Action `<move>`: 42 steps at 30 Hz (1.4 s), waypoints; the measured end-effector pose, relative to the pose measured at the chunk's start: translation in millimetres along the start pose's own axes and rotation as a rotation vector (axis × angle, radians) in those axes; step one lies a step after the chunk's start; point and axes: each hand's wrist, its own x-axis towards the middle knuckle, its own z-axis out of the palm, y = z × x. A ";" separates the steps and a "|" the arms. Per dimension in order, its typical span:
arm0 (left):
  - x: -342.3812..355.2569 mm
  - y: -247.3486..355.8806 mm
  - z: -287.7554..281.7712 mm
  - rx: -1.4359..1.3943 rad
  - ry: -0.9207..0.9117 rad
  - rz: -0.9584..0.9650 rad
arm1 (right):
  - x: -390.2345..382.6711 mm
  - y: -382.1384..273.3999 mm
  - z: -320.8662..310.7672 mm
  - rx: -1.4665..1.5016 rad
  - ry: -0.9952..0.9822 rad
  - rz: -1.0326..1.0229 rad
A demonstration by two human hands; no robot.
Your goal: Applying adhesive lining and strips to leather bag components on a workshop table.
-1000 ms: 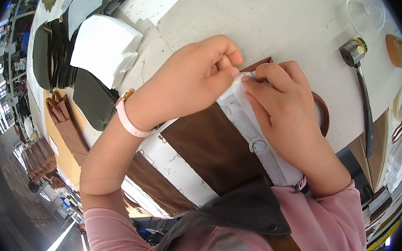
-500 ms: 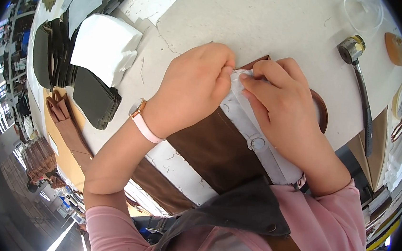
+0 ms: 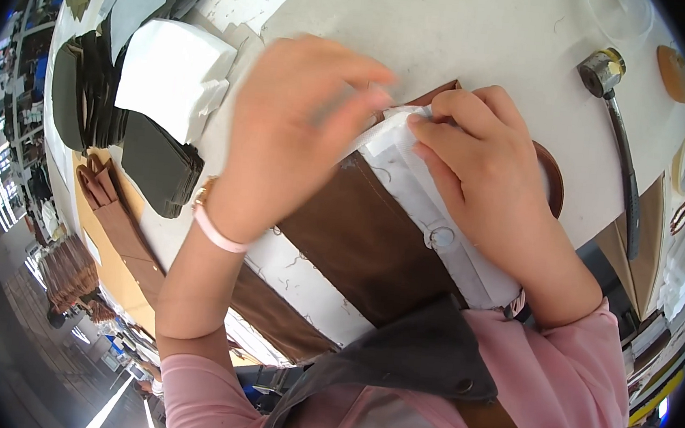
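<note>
My left hand (image 3: 301,129), with a pink-strapped watch, is raised just left of a brown fabric piece (image 3: 373,241); motion smears its fingers, so I cannot tell whether they hold anything. My right hand (image 3: 476,177) pinches the top end of the white lining strip (image 3: 410,187) along the brown piece's right side; a metal ring sits on this strip. A brown leather band (image 3: 551,179) curves out beside my right hand. A white strip with loose threads (image 3: 312,285) lies lower left of the brown piece.
Stacked dark pieces (image 3: 155,165) and folded white material (image 3: 171,77) lie at the left, above brown straps (image 3: 119,211). A hammer-like tool (image 3: 603,74) lies at the right, near an amber container (image 3: 673,72), a clear plastic item (image 3: 621,14) and a tape roll (image 3: 683,166).
My left hand has moved up and leftward, away from the pinched strip end, since half a second ago. My right hand stays on the strip, shifted slightly upward in the picture.
</note>
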 end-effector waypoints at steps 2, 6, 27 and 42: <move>-0.4 4.8 8.4 0.214 -0.170 0.334 | -1.0 0.1 0.0 -0.005 0.000 0.000; -1.9 6.0 19.0 0.271 -0.172 0.350 | -2.6 2.2 0.0 -0.013 -0.002 -0.004; 11.6 2.2 14.3 0.375 -0.358 0.433 | 0.7 -2.3 -3.5 -0.032 -0.025 0.013; -8.1 7.8 35.9 0.271 -0.170 0.104 | 0.5 -1.5 -6.4 0.003 -0.042 0.021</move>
